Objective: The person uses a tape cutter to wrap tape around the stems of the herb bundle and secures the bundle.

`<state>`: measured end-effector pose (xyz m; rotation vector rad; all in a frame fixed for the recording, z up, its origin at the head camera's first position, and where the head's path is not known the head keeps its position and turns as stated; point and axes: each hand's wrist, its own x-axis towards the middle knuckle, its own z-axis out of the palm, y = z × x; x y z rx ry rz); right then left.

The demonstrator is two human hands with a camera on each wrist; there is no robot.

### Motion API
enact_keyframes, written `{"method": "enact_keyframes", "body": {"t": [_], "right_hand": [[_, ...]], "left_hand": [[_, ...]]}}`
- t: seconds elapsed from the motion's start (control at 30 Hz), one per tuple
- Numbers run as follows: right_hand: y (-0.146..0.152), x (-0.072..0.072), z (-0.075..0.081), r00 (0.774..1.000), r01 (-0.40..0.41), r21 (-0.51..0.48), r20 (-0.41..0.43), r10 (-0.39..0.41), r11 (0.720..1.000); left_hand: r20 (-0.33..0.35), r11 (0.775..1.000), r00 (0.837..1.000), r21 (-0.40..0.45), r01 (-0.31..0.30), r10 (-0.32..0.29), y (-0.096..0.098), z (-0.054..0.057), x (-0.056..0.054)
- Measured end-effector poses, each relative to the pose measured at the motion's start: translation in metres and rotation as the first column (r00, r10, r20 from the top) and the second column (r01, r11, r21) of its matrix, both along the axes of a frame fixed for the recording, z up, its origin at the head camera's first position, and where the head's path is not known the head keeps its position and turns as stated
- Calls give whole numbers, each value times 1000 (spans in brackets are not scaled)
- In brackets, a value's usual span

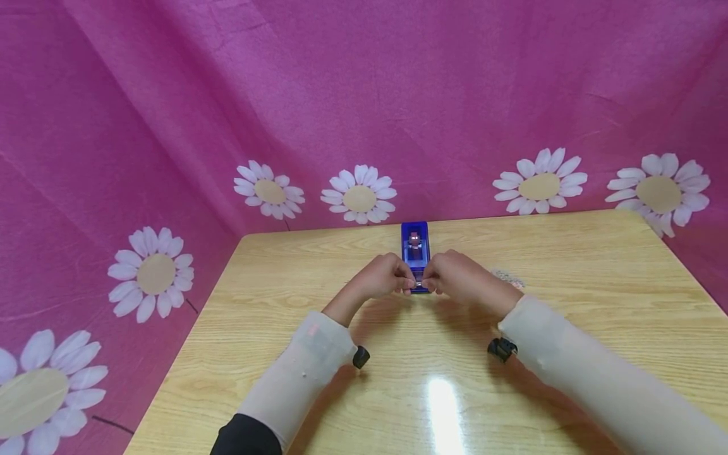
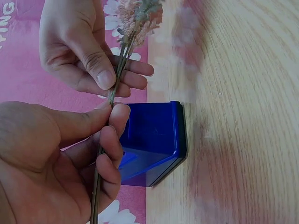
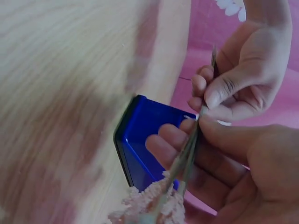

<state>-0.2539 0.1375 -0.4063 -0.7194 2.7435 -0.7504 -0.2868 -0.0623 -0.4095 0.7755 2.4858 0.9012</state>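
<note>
A thin bunch of dried flowers has pale pink heads (image 2: pixel 140 23) and slim brown-green stems (image 2: pixel 96 196). My left hand (image 2: pixel 42 154) curls its fingers round the lower stems and pinches them with the thumb. Nearer the flower heads, my right hand (image 3: pixel 243 172) pinches the stems between thumb and fingers. The two thumbs meet almost tip to tip in both wrist views. Just behind the hands stands a blue tape dispenser (image 1: pixel 415 265), its near end partly hidden by the fingers in the head view. Pale flower heads (image 1: pixel 508 278) show past my right wrist.
The dispenser stands near the back edge of a light wooden table (image 1: pixel 273 291). A magenta cloth (image 1: pixel 398 95) with white daisies hangs behind and to the left. Dark wrist-camera pieces (image 1: pixel 361 357) stick out under the pale sleeves.
</note>
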Motion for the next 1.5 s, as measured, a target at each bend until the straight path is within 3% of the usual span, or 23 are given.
{"method": "enact_keyframes", "body": {"t": [0.27, 0.5, 0.73, 0.87, 1.13, 1.27, 1.5], "right_hand": [[6, -10, 4, 988, -19, -46, 153, 25, 999], [9, -16, 2, 969, -50, -114, 234, 76, 992], [8, -16, -4, 967, 48, -180, 255, -1, 982], [5, -11, -5, 974, 104, -165, 215, -67, 981], [-2, -2, 0, 992, 119, -88, 39, -116, 989], [-3, -2, 0, 995, 103, -50, -4, -103, 993], [-1, -6, 3, 999, 39, -33, 4, -39, 999]], "left_hand": [[19, 999, 999, 28, -45, 45, 0, 1, 1], [38, 997, 998, 56, -50, 48, 1, 0, 1], [42, 996, 997, 70, -64, 61, 3, 0, 1], [56, 996, 997, 72, -60, 56, 3, 2, 1], [33, 999, 999, 11, -40, 40, 2, 3, 0], [9, 999, 999, -12, -41, 41, 3, 2, 0], [5, 998, 998, -18, -61, 61, 5, 1, 1]]}}
